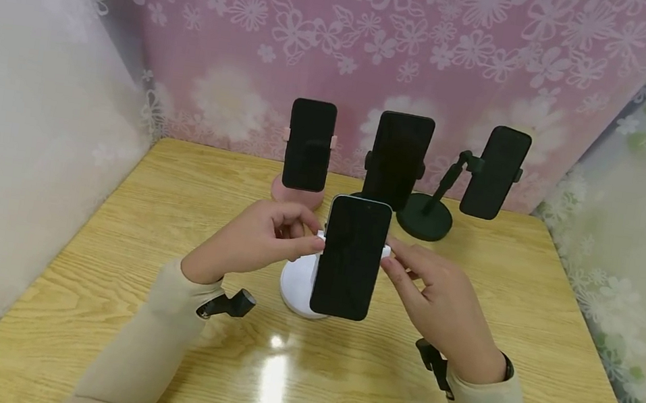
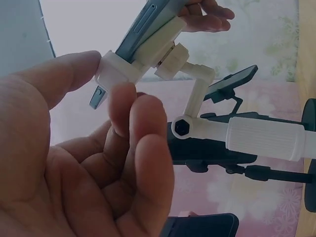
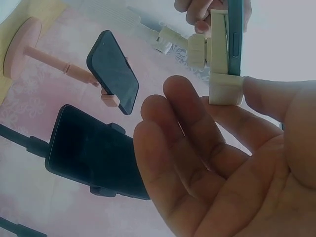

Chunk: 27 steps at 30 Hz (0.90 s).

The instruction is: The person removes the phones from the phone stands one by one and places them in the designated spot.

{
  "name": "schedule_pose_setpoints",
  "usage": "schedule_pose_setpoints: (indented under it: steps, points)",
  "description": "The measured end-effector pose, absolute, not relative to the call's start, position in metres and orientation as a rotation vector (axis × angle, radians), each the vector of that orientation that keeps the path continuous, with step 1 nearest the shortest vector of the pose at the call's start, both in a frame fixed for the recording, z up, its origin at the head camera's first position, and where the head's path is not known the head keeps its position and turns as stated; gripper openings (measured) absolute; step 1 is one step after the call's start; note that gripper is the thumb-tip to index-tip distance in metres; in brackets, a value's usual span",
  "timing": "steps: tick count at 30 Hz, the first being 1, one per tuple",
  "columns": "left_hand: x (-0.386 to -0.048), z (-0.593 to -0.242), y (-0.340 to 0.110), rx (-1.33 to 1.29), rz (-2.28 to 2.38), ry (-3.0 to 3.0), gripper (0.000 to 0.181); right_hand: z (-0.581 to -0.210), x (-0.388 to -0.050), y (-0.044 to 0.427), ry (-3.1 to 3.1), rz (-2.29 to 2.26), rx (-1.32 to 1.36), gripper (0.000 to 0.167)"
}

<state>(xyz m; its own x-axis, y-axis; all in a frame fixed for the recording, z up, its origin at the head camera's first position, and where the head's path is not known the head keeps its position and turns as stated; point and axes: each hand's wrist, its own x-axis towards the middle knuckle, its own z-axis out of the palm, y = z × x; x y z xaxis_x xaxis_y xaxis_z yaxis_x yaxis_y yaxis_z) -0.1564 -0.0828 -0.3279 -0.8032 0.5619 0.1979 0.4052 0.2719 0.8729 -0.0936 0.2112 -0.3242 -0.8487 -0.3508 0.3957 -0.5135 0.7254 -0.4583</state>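
A smartphone (image 1: 350,259) with a dark screen sits in the clamp of a white phone stand, whose round base (image 1: 295,286) shows behind its lower left side. My left hand (image 1: 257,237) pinches the clamp's left arm between thumb and forefinger. On the opposite side, my right hand (image 1: 445,299) pinches the right arm. The left wrist view shows the white clamp arm (image 2: 114,71) against the phone's edge, with the stand's jointed neck (image 2: 197,98) behind. In the right wrist view, thumb and forefinger hold the other clamp arm (image 3: 224,90), and the remaining fingers are loosely bent.
Behind stand a pink stand (image 1: 281,190) with a phone (image 1: 309,145), a dark stand with a larger phone (image 1: 399,157), and another dark stand (image 1: 423,218) with a tilted phone (image 1: 495,173). All are on a wooden table (image 1: 175,209) before a pink floral backdrop (image 1: 224,66).
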Motion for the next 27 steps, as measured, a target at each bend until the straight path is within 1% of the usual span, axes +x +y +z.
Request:
schedule_pose_setpoints:
  steps: [12, 19, 27]
  points:
    - [-0.157, -0.328, -0.081, 0.971, 1.554, 2.403, 0.009, -0.322, -0.092, 0.212, -2.653, 0.821, 0.676, 0.037]
    - [-0.156, -0.324, -0.082, 0.952, 1.564, 2.376, 0.011, -0.319, -0.091, 0.209, -2.656, 0.829, 0.651, 0.037]
    - [-0.156, -0.327, -0.083, 0.925, 1.568, 2.353, 0.012, -0.327, -0.091, 0.202, -2.585, 0.790, 0.642, 0.036]
